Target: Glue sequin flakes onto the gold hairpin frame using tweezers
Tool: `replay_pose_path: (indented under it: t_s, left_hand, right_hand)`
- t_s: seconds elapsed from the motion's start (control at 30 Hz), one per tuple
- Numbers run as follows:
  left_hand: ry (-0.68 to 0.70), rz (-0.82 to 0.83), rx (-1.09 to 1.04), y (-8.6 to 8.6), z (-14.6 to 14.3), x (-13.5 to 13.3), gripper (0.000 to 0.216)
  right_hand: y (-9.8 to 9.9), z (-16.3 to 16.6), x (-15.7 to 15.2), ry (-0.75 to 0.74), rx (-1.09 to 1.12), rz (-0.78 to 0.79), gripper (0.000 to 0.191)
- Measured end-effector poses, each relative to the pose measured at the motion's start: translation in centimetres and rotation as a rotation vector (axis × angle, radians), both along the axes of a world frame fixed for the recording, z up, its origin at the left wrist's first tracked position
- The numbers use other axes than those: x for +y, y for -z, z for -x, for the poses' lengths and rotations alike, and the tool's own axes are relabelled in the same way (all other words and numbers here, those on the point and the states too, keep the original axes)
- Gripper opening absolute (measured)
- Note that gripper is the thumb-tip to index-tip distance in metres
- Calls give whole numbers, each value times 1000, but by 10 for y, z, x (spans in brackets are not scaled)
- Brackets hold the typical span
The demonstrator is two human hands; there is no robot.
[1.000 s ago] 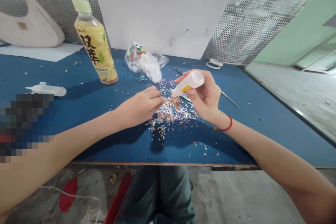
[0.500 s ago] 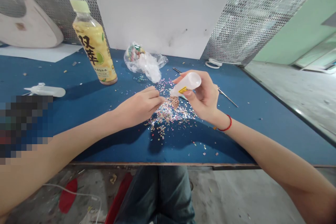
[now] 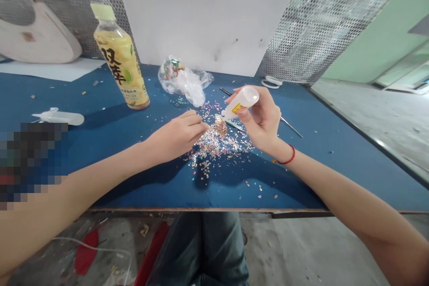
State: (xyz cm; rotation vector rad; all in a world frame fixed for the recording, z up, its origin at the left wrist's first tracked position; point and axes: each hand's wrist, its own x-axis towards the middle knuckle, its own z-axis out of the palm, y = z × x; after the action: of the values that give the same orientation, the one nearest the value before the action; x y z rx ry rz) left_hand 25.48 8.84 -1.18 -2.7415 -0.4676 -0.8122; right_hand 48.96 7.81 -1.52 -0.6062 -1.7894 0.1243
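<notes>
My right hand [image 3: 263, 120] grips a small white glue bottle [image 3: 240, 103] tipped nozzle-down toward the left. Its nozzle meets a small glittery pink-gold ornament [image 3: 220, 126] that my left hand [image 3: 179, 136] pinches at the fingertips, just above the table. Under both hands lies a scattered pile of multicoloured sequins [image 3: 214, 147] on the blue table [image 3: 100, 143]. A red string bracelet circles my right wrist.
A yellow drink bottle [image 3: 119, 65] stands back left. A crumpled clear plastic bag [image 3: 186, 80] with sequins lies behind the pile. A second white glue bottle [image 3: 58, 117] lies at the left. A thin metal rod [image 3: 291, 126] lies right of my hand. Perforated metal screens back the table.
Both hands have lifted slightly. The glue bottle's nozzle and the ornament rose a little above the sequin pile and stay in contact.
</notes>
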Motion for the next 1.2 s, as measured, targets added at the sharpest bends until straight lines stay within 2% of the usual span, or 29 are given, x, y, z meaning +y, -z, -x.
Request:
replay_pose_path:
  t_s: [0.2, 0.33, 0.47, 0.57, 0.63, 0.83, 0.93, 1.0, 1.2]
  left_hand:
    - [-16, 9, -33, 1, 0, 0, 26]
    - [-25, 12, -34, 1, 0, 0, 26]
    - [-48, 16, -57, 0, 0, 2, 27]
    - [-61, 24, -83, 0, 1, 5, 25]
    - [-66, 36, -89, 1, 2, 7, 24]
    - [-84, 55, -136, 4, 4, 12, 21]
    - [-79, 49, -166, 4, 3, 12, 19]
    - [-79, 42, -186, 3, 3, 12, 19]
    - [-79, 43, -237, 1, 3, 12, 17]
  right_hand:
    - [-4, 0, -2, -10, 19, 21, 31]
    - [-3, -1, -5, 61, -11, 53, 30]
    - [-4, -2, 2, 62, 84, 133, 27]
    - [-8, -8, 18, 57, 266, 258, 30]
    - [-11, -16, 30, 44, 393, 402, 32]
    - [-15, -35, 51, -137, 603, 796, 27]
    - [-12, -37, 52, -151, 572, 986, 32]
    - [-9, -37, 52, -142, 483, 1047, 36]
    - [-3, -41, 55, -116, 331, 960, 33]
